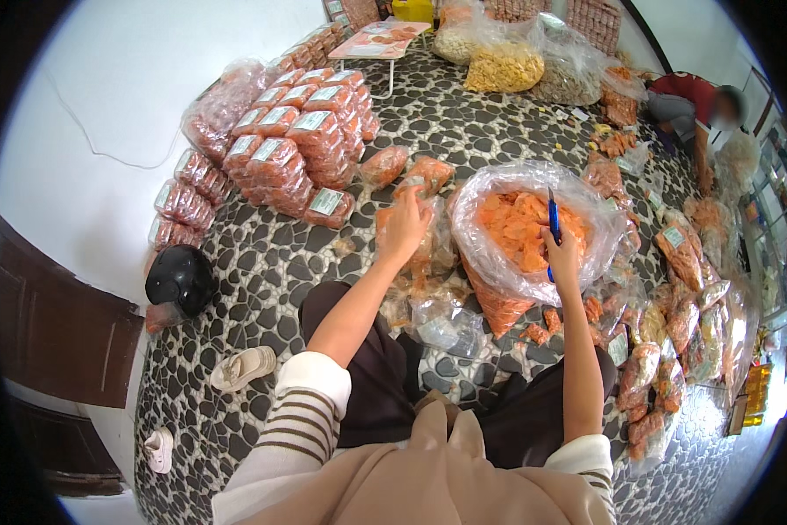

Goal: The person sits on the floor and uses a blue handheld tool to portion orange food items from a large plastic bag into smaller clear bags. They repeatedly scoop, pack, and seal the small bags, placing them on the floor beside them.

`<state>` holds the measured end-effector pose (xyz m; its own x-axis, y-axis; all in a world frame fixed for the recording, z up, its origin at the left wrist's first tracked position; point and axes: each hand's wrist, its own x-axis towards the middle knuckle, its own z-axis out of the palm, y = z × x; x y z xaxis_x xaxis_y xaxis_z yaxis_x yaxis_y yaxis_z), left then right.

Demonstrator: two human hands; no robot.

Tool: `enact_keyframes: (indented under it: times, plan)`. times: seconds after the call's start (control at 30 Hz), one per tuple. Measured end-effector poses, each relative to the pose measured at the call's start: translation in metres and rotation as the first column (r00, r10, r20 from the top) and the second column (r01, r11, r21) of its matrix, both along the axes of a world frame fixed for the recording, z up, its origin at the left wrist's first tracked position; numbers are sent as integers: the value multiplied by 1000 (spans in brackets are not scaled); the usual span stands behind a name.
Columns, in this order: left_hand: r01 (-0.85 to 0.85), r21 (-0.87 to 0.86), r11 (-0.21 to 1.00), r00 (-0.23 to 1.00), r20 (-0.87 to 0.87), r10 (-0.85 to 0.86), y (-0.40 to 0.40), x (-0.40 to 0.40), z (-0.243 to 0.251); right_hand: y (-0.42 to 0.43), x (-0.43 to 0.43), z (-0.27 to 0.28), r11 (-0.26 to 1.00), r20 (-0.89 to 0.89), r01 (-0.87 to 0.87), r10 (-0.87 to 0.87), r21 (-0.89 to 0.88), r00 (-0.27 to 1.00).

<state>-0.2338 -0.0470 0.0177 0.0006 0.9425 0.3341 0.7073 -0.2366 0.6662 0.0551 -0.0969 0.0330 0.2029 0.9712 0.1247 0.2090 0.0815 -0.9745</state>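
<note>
In my right hand point(562, 254) is a blue utility knife point(554, 220), held upright with its blade pointing away from me. That hand is over a large clear plastic bag point(470, 226), whose rolled-down mouth shows orange chips point(508, 226) inside. My left hand point(403, 226) reaches over smaller clear packets of orange snacks to the left of the big bag. Its fingertips are at the top of one packet point(408, 186); whether they grip the plastic is unclear. Beyond it lie a second orange packet point(432, 170) and a rounder one point(385, 165).
Stacked labelled packs point(275, 157) stand at left, near a black helmet point(181, 282). A low folding table point(380, 41) and a sack of yellow chips point(505, 65) are at the back. Filled packets point(679, 256) crowd the right side, where another person point(682, 98) sits. Sandals point(243, 369) lie at left.
</note>
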Motion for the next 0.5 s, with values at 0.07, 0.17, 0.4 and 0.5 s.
enact_keyframes:
  times: [0.07,0.17,0.4,0.5]
  plan:
    - [-42,53,998,996,-73,46,1,-6,-11,-3,1,-7,1000,28,2,-2,22,1000]
    - [28,182,983,998,-64,-16,1,10,-15,-9,8,-13,1000,29,23,-23,9,999]
    - [476,403,782,793,187,-580,-22,155,41,-30,70,-8,975,-125,215,-208,47,970]
    - [704,404,584,605,89,-791,-54,228,34,-52,129,-19,928,-294,364,-326,82,898]
